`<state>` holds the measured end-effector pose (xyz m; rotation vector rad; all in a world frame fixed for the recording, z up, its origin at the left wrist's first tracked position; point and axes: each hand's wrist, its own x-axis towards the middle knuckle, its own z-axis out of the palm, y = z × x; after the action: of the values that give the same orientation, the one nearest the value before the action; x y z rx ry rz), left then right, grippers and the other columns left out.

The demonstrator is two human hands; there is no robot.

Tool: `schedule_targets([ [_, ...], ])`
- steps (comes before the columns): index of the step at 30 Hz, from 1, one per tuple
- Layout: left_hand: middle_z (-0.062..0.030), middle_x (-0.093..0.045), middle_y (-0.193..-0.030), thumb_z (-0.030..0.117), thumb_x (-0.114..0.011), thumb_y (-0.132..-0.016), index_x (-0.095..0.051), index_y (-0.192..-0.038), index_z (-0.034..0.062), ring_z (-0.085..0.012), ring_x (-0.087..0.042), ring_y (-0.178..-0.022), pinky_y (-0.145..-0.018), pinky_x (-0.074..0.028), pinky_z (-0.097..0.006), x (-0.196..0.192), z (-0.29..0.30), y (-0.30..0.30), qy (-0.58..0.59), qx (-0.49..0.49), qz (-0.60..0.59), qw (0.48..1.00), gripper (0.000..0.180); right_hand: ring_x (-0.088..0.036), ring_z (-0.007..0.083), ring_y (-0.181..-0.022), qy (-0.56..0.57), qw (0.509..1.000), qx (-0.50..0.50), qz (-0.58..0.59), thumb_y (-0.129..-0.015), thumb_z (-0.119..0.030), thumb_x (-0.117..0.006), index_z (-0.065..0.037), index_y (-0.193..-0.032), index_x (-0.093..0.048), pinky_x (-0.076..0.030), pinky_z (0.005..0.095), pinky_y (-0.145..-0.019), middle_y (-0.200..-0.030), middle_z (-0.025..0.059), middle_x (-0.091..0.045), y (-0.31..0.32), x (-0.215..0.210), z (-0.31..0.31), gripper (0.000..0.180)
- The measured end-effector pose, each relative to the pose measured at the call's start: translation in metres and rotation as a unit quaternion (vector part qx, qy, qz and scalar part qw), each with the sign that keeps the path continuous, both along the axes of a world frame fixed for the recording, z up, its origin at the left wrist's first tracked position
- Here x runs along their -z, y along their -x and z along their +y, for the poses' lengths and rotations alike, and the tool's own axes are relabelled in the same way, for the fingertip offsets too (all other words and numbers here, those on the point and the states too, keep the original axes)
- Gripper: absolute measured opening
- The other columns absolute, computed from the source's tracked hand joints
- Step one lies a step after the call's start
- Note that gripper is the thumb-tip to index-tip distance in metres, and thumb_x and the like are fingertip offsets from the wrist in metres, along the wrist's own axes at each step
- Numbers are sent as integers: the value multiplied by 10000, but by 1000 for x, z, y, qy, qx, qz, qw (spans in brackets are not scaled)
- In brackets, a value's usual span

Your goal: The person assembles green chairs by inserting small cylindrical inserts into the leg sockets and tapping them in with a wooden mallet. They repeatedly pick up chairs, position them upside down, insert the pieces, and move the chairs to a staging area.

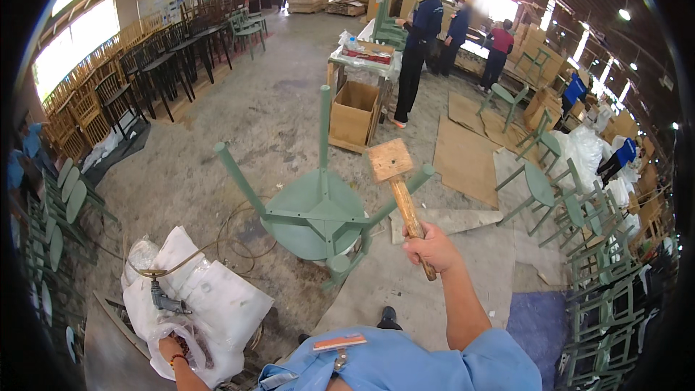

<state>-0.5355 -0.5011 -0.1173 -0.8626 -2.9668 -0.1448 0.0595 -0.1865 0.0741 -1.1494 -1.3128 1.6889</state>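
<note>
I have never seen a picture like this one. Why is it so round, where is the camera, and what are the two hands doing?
The camera sits on a person's head and looks down, and its wide lens bends the edges. There is no machine, only two bare hands. The right hand holds a wooden mallet by its handle, raised above a green stool that stands upside down on the concrete floor. The left hand reaches into a white plastic bag at the lower left; an air tool with a hose lies on that bag. Other people stand farther back, among cardboard boxes and stacked chairs.
</note>
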Motion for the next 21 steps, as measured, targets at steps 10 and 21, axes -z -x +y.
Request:
schedule_targets([
  [10,-4,-438,-615,417,-555,-965,-514,-836,94,-101,-376,-470,-404,-303,-240,-43,-8,-140,-790,-314,-243,467,350,-490,81,-567,-49,993,-100,-25,-807,-86,-691,-51,-1020,-532,-389,253,-493,-719,-10,-527,-120,23,63,268],
  [21,27,-359,-651,229,-576,-945,-452,-771,153,-82,-306,-501,-452,-258,-257,44,174,-497,-385,-145,-767,492,227,-594,178,-748,-151,955,-251,-47,-809,-230,-710,-48,-1031,-586,-477,333,-663,-797,49,-591,-157,95,73,312],
])
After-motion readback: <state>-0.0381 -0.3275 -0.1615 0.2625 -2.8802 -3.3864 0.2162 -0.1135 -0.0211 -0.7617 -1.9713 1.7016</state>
